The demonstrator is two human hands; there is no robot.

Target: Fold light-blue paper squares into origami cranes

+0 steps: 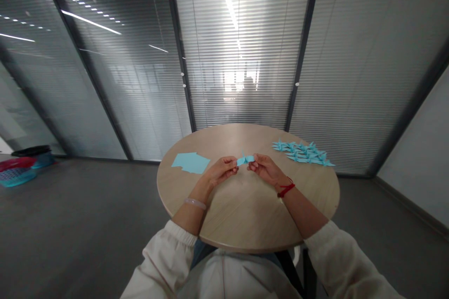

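A light blue paper crane (245,160) is held above the middle of the round table, its wings spread out to both sides. Fingers and thumb of my left hand (224,171) pinch one wing. The other wing is pinched by my right hand (266,169), whose fingertips partly cover it. To the left of my left hand lie flat sheets of light blue paper (191,162), overlapping unevenly. Several finished blue paper cranes (303,152) sit close together in rows beyond my right hand.
The round wooden table (245,224) has its near edge at my lap. Behind it stands a glass partition with blinds (242,56). Baskets (17,177) stand on the grey floor at far left, and a white wall (421,159) rises at right.
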